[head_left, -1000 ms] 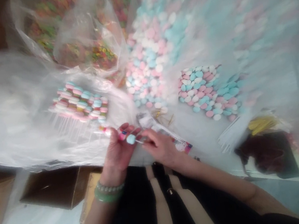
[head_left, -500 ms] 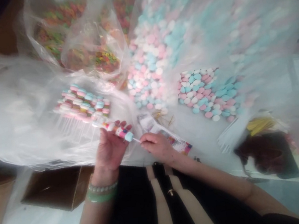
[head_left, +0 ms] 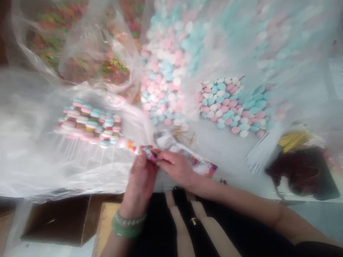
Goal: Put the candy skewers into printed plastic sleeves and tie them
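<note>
My left hand (head_left: 139,184) and my right hand (head_left: 175,166) meet in front of me, both pinching a white stick threaded with small pastel and multicoloured candies (head_left: 132,148). The stick's near end is hidden between my fingers. Just beyond my hands lies a stack of finished candy sticks (head_left: 88,125) on a clear plastic bag (head_left: 14,125). A printed paper strip (head_left: 202,166) lies beside my right hand. My left wrist wears beaded and green bangles (head_left: 128,226).
Loose pink, white and blue oval candies form a large heap (head_left: 167,78) and a smaller one (head_left: 226,106). A plastic bag of multicoloured candy (head_left: 93,50) stands behind. A bundle of white sticks (head_left: 258,154), a dark object (head_left: 299,174) and a cardboard box (head_left: 57,223) are nearby.
My hands have closed together over the stick, covering the pale blue candy that showed at its tip. The stick now slants up and left from between my fingers.
</note>
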`<state>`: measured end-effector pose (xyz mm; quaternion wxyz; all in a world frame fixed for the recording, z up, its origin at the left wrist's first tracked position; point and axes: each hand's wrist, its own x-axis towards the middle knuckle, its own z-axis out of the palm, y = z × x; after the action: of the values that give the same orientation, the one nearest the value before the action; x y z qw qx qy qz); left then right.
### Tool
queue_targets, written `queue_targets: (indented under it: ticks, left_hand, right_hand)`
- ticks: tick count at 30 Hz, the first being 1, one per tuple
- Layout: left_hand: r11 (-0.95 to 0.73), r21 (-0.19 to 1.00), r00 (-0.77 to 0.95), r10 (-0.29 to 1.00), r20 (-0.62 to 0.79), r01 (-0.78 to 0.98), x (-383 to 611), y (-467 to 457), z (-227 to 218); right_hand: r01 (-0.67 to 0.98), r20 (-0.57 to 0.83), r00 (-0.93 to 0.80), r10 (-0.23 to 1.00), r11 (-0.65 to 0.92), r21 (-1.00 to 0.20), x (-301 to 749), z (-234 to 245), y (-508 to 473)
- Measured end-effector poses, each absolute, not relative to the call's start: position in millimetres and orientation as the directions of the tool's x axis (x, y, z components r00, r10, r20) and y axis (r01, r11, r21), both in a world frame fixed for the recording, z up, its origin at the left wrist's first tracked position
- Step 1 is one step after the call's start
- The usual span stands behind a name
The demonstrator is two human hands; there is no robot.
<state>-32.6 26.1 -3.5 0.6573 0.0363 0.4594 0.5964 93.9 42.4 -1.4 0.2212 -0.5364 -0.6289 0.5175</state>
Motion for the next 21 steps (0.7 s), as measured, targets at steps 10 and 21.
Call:
queue_targets:
  ticks: [10, 21]
  left_hand:
    - [0.493, 0.614, -0.021, 0.769, -0.639, -0.616, -43.0, 22.7, 3.3]
    - [0.46, 0.674, -0.023, 0.816, -0.577, -0.577, -40.6, 13.1, 16.6]
  right_hand:
    - [0.465, -0.238, -0.346, 0.908, -0.055, -0.883, 109.0, -0.9, 40.4]
    - [0.35, 0.102, -0.431, 0.897, 0.27, -0.897, 111.2, -2.8, 30.5]
